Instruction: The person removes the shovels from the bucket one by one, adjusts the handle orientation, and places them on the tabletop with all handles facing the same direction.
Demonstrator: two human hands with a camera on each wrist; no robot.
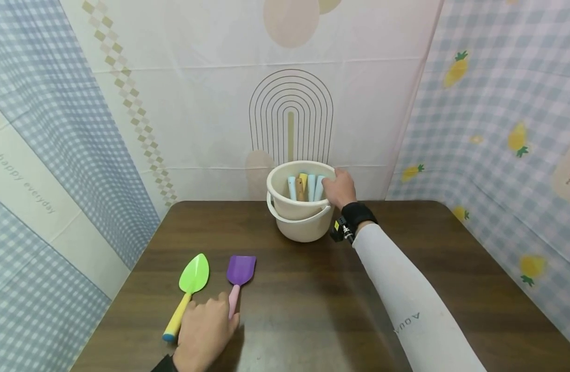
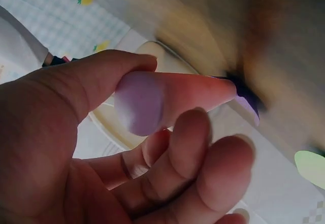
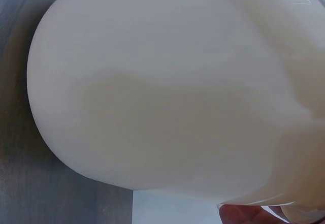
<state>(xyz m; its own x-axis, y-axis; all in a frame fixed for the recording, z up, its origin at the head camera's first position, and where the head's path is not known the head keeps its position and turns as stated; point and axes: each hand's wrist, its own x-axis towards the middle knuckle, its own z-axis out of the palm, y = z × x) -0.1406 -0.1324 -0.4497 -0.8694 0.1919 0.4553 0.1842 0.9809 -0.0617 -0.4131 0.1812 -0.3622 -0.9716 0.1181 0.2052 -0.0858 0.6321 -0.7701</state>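
At the front left of the table, my left hand pinches the pink handle of a toy shovel with a purple blade. The blade points away from me; in the left wrist view the thumb and fingers stand around the handle's rounded end. Left of this hand lies a trowel with a green blade and yellow handle. My right hand grips the right rim of a cream bucket at the back. Several light blue, yellow and brown handles stick up inside it. The bucket's side fills the right wrist view.
The dark wooden table carries all these things. A white patterned cloth hangs close behind the bucket. Blue checked cloths hang along the left and right sides. The bucket's handle hangs down in front.
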